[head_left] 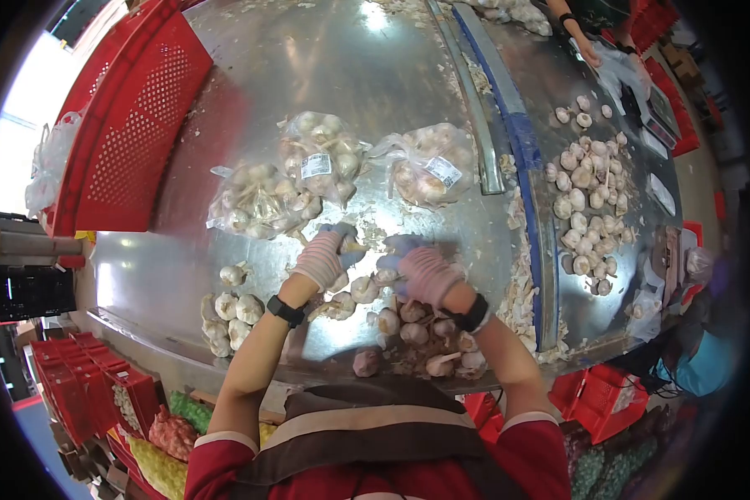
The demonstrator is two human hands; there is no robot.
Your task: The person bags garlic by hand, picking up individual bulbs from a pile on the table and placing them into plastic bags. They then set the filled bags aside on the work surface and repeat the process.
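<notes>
My left hand (pixel 325 255), in a pink and grey work glove, is closed around a garlic bulb (pixel 354 247) that shows partly past the fingers. Facing it, my right hand (pixel 422 268) wears a matching glove, and motion smears its fingers. Scraps of garlic skin (pixel 375 227) lie between the hands. Cleaned garlic bulbs (pixel 364 290) rest just below them, while darker, purplish bulbs (pixel 414 333) are heaped under my right wrist. Beyond my hands sit clear labelled bags of garlic (pixel 321 154), one of them a separate bag (pixel 435 167) on the right.
A red perforated crate (pixel 146 108) stands at the table's left. Several white bulbs (pixel 248 309) lie beside my left forearm. A blue-edged divider (pixel 521 150) runs down the right side, with more garlic (pixel 593 175) beyond it. At top right, another person's hand (pixel 590 53) is near a plastic bag.
</notes>
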